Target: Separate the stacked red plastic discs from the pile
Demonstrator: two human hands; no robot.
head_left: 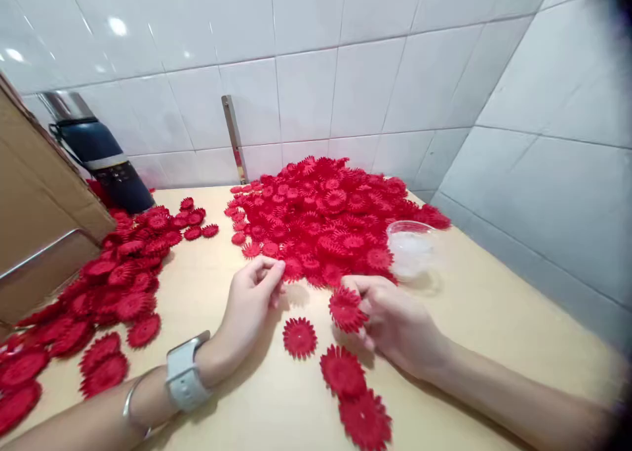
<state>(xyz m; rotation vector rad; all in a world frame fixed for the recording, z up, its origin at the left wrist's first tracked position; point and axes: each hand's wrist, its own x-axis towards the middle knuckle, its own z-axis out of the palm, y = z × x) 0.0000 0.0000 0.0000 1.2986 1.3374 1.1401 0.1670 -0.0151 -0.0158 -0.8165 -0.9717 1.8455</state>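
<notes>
My right hand [395, 316] pinches a red felt flower [347, 310] with a toothed edge, held just above the table. My left hand [254, 290] has thumb and index finger pressed together at the near edge of the big pile. Whether anything small sits in that pinch cannot be made out. A single red flower disc [299, 338] lies on the table between the hands. Nearer to me, below my right hand, two more lie partly overlapping, the closest being a large red disc [365, 419].
A large heap of red flower discs [320, 214] lies against the tiled wall, with a clear round plastic container [415, 250] at its right. More discs [133, 266] spread along the left, by a dark blue flask [116, 164] and a cardboard box [44, 194]. A metal strip [233, 135] leans on the wall.
</notes>
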